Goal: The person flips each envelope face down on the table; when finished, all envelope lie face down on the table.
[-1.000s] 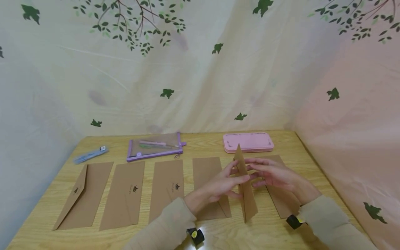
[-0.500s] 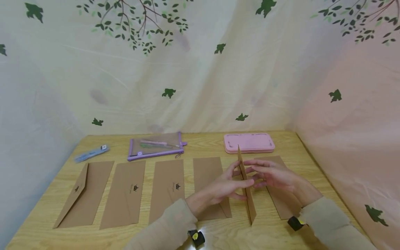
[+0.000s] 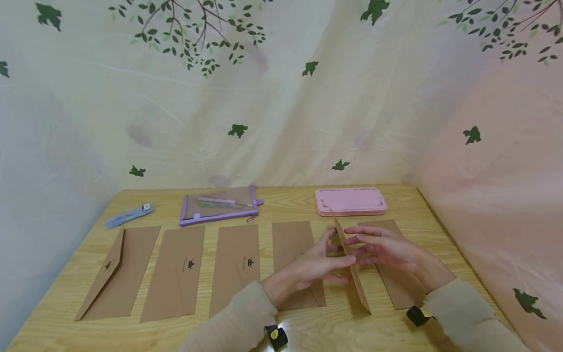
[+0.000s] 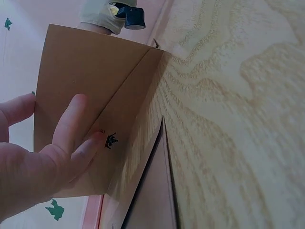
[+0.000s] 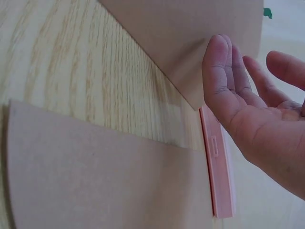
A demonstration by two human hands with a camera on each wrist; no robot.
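Note:
A brown kraft envelope (image 3: 359, 291) stands on its long edge on the wooden table, tilted between the two hands. My left hand (image 3: 312, 264) holds it, the thumb over its upper edge and spread fingers on its left face. That face, in the left wrist view, bears a small dark crown print (image 4: 111, 140) and a diagonal flap line. Close to the other face is my right hand (image 3: 389, 247), fingers loosely bent and thumb apart; whether the fingertips touch is unclear. Another envelope (image 3: 391, 283) lies flat beneath the right hand, and one more (image 3: 292, 239) beneath the left.
Further left lie three flat envelopes, one with a raised flap (image 3: 103, 281), then two with crown prints (image 3: 176, 269) (image 3: 233, 264). Along the back are a blue packet (image 3: 129, 215), a purple-edged zip pouch (image 3: 189, 210) holding pens and a pink pencil case (image 3: 351, 201). A patterned curtain (image 3: 281, 112) hangs behind.
The standing envelope has turned and tipped between the hands; its far corner is lower and its near end has shifted right. Both hands have barely moved.

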